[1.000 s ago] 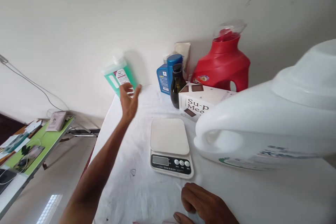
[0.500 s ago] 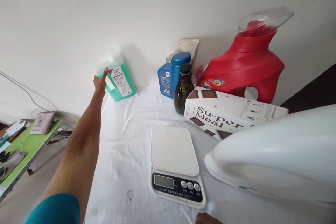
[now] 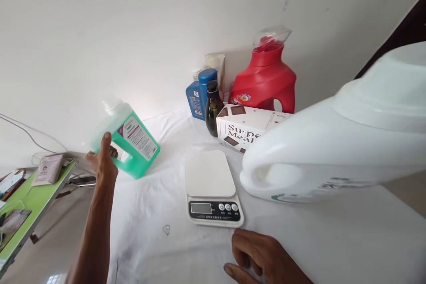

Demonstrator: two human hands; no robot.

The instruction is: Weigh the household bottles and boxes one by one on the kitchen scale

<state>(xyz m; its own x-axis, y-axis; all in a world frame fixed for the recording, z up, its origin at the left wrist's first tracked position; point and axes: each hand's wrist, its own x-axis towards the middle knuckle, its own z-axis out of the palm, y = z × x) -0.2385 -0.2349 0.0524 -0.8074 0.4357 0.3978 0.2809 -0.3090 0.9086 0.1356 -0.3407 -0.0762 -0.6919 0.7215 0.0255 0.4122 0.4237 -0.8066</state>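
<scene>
My left hand grips the handle of a clear jug of green liquid, its thumb lying on top. The jug tilts a little, its white cap up and its label facing me. My right hand is near the front of a white kitchen scale, fingers loosely curled, thumb apart, nothing in them. Nothing sits on the scale's plate, and its display looks blank. To the right of the scale is a large white jug with a hollow handle.
A white box, a dark pump bottle, a blue bottle and a red jug stand along the wall. White cloth covers the table. A green table with a pouch is at far left.
My left hand has drawn the green jug away from the wall, nearer to me and tilted. My right hand has come further into view by the scale. The view has shifted.
</scene>
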